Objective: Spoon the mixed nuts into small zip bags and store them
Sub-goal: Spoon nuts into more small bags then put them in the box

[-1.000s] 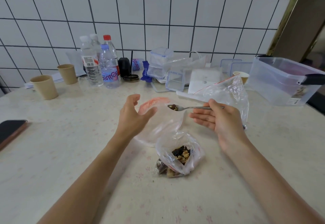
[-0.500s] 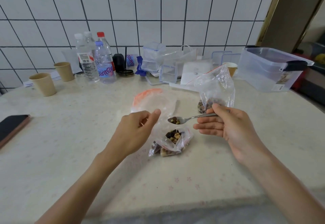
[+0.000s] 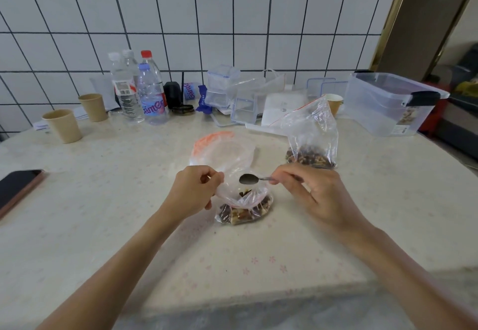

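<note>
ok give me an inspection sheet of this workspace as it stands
surface: pale table with a faint flower print, against a white tiled wall.
job's things: small zip bag part filled with nuts; spoon at its mouth, bowl looks empty; second bag of nuts stands behind; clear storage box far right.
clutter: water bottles, two paper cups, phone at the left edge, clear containers at the back.
hands: left hand pinches the bag's edge; right hand holds the spoon handle.
cables: nothing seen.
surroundings: doorway to the right.
</note>
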Motion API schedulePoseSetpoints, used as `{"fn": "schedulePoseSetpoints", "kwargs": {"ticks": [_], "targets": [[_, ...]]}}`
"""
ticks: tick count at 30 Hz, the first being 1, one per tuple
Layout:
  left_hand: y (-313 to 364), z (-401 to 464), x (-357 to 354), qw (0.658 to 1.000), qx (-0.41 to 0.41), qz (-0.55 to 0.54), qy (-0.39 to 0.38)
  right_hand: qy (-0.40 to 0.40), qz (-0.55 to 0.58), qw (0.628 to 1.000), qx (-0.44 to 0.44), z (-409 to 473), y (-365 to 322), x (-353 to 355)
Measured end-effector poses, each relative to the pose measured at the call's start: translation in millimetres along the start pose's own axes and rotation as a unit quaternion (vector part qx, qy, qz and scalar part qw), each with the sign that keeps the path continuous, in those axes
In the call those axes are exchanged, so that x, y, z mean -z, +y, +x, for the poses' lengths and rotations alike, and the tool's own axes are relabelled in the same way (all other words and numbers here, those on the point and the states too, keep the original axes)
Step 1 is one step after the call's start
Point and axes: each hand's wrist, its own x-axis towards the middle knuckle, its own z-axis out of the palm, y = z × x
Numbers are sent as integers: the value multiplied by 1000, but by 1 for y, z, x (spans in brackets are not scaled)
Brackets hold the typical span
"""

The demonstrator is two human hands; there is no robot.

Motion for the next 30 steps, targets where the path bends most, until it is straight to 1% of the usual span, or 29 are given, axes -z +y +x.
{"fn": "schedulePoseSetpoints", "kwargs": {"ticks": [2,4,6,8,9,11,16,18,19,21,24,26,28,30], "targets": [[-2,2,2,1000,-15,-7,-6,58,113,988,-83,9,-1,-2],[-1,6,6,999,-34,-17,-13,117,194,963,-149,25,-1,-3],[1,11,9,998,-51,-31,-17,151,256,929,-221,46,2,-6],[-1,14,8,996,-61,-61,-16,158,300,896,-287,65,9,-13],[-3,15,6,995,-64,-82,-13,151,310,887,-309,74,13,-18],[-7,14,2,991,-67,-116,-4,127,310,881,-335,86,24,-32],[-11,17,1,989,-72,-131,14,77,264,877,-393,100,47,-69],[-12,19,2,990,-77,-118,22,66,244,869,-425,100,53,-79],[-13,19,2,991,-79,-108,24,58,227,867,-439,98,54,-82],[-14,19,1,992,-79,-97,23,26,160,878,-451,93,58,-81],[-16,20,1,992,-78,-101,16,-36,60,896,-439,85,60,-68],[-16,18,2,992,-74,-99,14,-76,-16,908,-412,80,60,-56],[-13,16,3,993,-67,-101,10,-78,-69,916,-388,76,60,-43],[-7,11,7,992,-52,-111,1,-57,-67,920,-381,73,57,-31]]}}
